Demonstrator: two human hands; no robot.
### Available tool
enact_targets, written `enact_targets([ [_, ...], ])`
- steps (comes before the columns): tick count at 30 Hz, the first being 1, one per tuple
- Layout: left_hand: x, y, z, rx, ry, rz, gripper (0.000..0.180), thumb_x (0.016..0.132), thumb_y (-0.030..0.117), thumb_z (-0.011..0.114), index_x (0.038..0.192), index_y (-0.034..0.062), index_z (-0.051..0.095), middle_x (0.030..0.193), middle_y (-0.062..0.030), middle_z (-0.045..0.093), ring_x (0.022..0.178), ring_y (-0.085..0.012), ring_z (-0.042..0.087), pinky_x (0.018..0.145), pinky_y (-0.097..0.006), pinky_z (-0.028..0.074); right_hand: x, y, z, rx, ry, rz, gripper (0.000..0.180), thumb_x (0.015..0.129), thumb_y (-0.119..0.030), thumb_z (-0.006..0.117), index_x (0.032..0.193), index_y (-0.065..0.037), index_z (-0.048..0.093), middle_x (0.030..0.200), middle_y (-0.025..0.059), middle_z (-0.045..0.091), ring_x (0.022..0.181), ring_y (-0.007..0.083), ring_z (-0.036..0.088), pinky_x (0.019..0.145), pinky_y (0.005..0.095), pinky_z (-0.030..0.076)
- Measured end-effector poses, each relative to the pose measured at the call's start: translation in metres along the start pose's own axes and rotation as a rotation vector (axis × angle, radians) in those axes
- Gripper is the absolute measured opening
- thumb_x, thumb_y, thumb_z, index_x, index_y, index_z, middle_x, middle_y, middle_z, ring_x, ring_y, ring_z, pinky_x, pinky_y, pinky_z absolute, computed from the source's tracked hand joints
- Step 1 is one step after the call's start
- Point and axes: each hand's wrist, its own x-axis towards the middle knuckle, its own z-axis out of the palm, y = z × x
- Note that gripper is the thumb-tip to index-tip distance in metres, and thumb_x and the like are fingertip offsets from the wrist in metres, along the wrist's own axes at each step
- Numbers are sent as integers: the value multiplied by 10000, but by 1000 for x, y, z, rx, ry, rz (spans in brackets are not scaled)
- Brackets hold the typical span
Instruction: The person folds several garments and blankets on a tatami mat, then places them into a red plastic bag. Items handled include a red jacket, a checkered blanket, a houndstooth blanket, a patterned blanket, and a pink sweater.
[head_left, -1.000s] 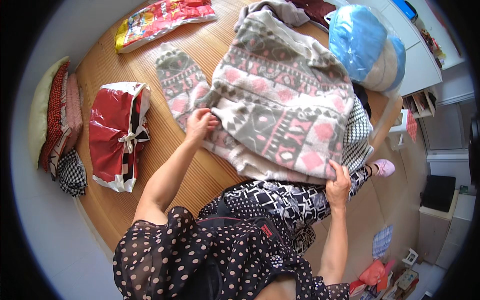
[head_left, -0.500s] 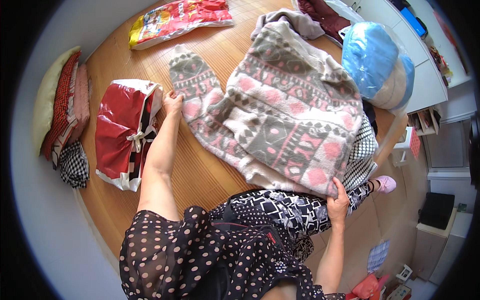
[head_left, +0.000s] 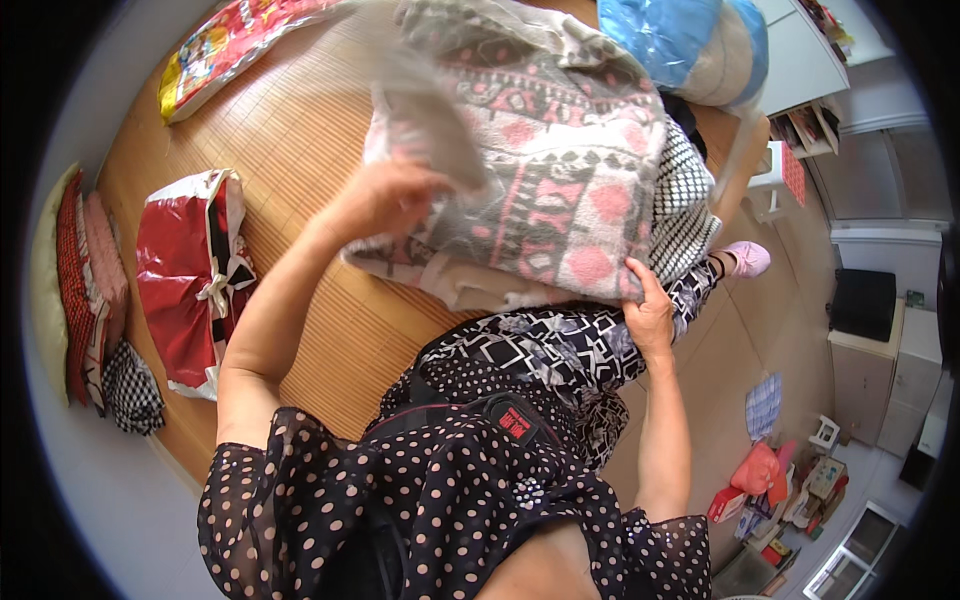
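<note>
From where I stand, a red package (head_left: 170,255) sits at nine o'clock on the wooden platform (head_left: 310,330). At half past ten, the person's left hand (head_left: 385,200), motion-blurred, appears curled closed on a raised sleeve (head_left: 430,125). The fleece garment (head_left: 590,145) lies toward one o'clock. At three o'clock, the right hand (head_left: 650,312) pinches its near corner, thumb uppermost. Caution: a slack left grip could drop the sleeve bunched; overpulling could skew the garment. Change from the preceding frame: the sleeve, previously flat, is lifted inward.

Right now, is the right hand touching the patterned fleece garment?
Touching: the head view shows the right hand pinching the patterned fleece garment at one corner.
</note>
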Motion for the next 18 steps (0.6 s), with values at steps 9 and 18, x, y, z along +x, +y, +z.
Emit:
enact_targets([
  [9,-73,-62,101,-40,558,-577,482,802,240,687,1218,44,540,1114,-158,562,1027,-290,548,892,-363,451,-6,5,2,-14,-24,22,514,684,18,564,1192,-55,557,1119,150,626,1049,288,602,913,336,457],
  [18,-54,-57,40,-932,454,-823,416,822,128,642,1192,-15,514,977,-72,624,845,-133,604,758,-275,523,10,-31,-17,400,-24,52,413,717,57,508,1112,-13,605,1043,69,644,958,133,592,866,240,446],
])
